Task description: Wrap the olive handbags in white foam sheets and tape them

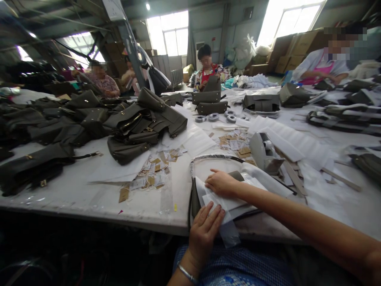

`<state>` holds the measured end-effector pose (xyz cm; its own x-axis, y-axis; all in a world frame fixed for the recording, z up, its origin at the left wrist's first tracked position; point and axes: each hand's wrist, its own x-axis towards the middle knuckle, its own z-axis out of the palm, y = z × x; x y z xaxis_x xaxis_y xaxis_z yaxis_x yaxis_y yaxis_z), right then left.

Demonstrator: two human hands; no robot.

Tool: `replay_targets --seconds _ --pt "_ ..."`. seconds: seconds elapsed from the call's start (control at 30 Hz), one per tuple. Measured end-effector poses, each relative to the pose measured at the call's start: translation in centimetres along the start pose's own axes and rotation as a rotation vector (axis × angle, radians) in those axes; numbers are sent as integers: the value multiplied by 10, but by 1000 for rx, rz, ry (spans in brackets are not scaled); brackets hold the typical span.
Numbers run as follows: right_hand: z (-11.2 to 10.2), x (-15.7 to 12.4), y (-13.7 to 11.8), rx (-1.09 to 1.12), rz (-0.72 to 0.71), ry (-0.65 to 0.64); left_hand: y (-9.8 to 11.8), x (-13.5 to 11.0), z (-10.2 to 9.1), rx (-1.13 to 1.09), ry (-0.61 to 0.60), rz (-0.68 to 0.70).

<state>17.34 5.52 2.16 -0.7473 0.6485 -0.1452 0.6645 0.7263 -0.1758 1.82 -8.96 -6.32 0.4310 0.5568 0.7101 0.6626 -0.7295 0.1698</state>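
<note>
Two hands lie flat on a sheet (pixel 238 204) at lower centre of the head view. Our left hand (pixel 205 230), open with fingers spread, pins its near edge. Our right hand (pixel 222 183), open and palm down, presses it onto the bag (pixel 195 202), seemingly to flatten it. A tape dispenser (pixel 263 153) stands near, up right.

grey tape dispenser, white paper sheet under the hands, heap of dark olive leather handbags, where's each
grey tape dispenser (pixel 262 153), head view, on its slanted side panel.
white paper sheet (pixel 230 204), head view, on its bare middle patch.
heap of dark olive leather handbags (pixel 133 119), head view, on a top bag's flap.
</note>
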Motion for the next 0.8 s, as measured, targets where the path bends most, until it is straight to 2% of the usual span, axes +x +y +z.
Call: replay_targets --seconds 0.07,0.17,0.37,0.5,0.57,0.6,0.7,0.8 --pt "2 -3 -7 -21 22 23 0 0 0 7 3 8" --pt "9 -22 -17 -23 20 129 1 0 -1 22 5 8" --pt "26 -91 -28 132 -49 286 1 3 -2 9 -10 12" --pt "36 -144 -33 235 -75 560 0 4 -3 -10 -36 -13" --pt "49 -166 -37 192 -113 696 0 5 -4 -25 -46 -26" --pt "58 -174 -40 147 -147 721 0 6 -4 -32 -53 -30" --pt "88 -180 -49 -2 -223 684 1 8 -6 -37 -75 -35" --pt "108 -164 -55 -53 -182 727 2 9 -7 -24 -82 -37"
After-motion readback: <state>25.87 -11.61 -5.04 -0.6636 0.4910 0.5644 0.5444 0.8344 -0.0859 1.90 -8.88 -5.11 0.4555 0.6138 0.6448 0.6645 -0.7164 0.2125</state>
